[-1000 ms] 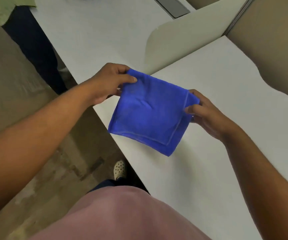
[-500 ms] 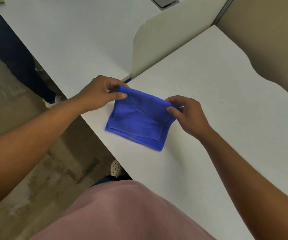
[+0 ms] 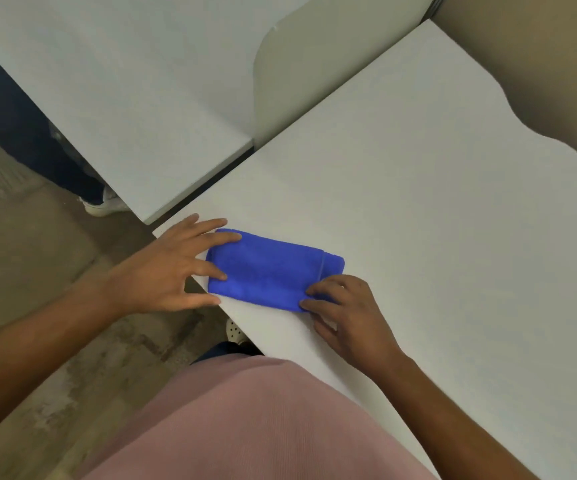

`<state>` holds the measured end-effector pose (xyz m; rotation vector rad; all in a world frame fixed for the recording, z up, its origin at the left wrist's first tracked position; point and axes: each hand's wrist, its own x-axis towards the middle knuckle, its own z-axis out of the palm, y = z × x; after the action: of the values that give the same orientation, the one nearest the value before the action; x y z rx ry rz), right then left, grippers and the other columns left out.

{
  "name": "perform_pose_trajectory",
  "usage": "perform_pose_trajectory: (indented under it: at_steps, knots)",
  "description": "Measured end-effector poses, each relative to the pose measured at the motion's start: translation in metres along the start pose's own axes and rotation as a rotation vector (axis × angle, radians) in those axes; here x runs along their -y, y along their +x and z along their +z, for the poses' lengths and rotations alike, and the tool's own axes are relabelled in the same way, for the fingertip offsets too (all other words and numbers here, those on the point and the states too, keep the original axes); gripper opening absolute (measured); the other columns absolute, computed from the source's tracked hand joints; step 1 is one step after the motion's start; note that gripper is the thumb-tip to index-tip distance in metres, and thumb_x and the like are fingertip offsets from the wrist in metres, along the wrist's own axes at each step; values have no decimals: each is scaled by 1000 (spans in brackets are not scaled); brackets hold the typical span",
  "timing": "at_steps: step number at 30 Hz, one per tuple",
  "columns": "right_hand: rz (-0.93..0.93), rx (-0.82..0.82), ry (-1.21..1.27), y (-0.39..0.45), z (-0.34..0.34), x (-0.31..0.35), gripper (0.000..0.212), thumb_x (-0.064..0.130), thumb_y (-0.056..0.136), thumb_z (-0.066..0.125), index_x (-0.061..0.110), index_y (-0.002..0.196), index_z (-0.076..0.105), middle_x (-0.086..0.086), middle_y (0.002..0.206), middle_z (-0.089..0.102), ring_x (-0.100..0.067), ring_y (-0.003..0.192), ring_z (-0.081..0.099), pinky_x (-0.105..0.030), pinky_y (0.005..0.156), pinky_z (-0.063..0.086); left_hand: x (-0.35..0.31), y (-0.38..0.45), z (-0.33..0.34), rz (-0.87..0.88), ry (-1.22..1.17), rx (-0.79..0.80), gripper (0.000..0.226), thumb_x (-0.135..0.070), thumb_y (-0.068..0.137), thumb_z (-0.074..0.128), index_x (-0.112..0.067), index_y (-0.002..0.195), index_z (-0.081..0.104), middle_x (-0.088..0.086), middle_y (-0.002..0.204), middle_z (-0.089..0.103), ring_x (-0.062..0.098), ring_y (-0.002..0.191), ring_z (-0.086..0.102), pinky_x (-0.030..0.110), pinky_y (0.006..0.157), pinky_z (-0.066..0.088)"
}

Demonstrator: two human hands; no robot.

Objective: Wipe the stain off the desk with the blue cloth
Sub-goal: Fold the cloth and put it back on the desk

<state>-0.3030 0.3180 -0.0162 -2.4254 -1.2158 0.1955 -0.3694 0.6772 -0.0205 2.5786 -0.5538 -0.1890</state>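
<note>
Blue cloth (image 3: 269, 268) lies folded on the desk (image 3: 418, 220), left hand (image 3: 172, 268) spread, right hand (image 3: 346, 313) pinching its corner.

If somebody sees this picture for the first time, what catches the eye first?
The bright blue cloth, folded into a strip, lies flat near the front edge of the pale desk. The left hand spreads open fingers on its left end, while the right hand presses its near right corner. No stain is visible.
</note>
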Motion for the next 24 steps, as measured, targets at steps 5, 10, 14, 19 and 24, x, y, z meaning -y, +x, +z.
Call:
perform_pose_trajectory:
  at_steps: [5, 10, 14, 19, 24]
  knots:
    - [110, -18, 81, 20, -9, 5, 18, 35, 97, 70, 27, 112, 77, 11, 116, 73, -17, 109, 66, -48, 95, 48, -8, 24, -1, -253, -178, -113, 44, -76, 89, 58, -35, 103, 69, -22, 144, 53, 5, 120, 60, 22, 96, 48]
    - [297, 164, -11, 66, -16, -3, 72, 60, 93, 68, 26, 153, 48, 4, 153, 52, -28, 137, 41, -45, 108, 35, -5, 65, -7, -340, -141, 77, 69, -66, 78, 77, -35, 136, 56, -19, 119, 60, 10, 113, 55, 31, 97, 41]
    - [371, 251, 68, 83, -21, -14, 61, 55, 85, 80, 28, 137, 63, 6, 129, 69, -22, 120, 57, -41, 107, 40, -2, 78, -15, -382, -241, 122, 48, -55, 85, 78, -30, 126, 72, -13, 120, 72, 11, 112, 63, 30, 96, 49]
    - [546, 205, 602, 66, -50, -30, 15, 39, 89, 82, 28, 95, 75, 11, 94, 76, -8, 88, 71, -23, 73, 56, -15, 94, -27, -419, -659, 67, 18, -57, 89, 74, -44, 99, 76, -20, 102, 77, -1, 98, 71, 29, 85, 56]
    - [706, -34, 874, 23, -81, -48, 15, 35, 87, 86, 24, 94, 78, 6, 99, 80, -12, 92, 77, -21, 75, 60, -45, 124, -22, -437, -1002, 204, 67, -49, 59, 97, -45, 119, 68, -5, 107, 73, 17, 96, 77, 32, 83, 64]
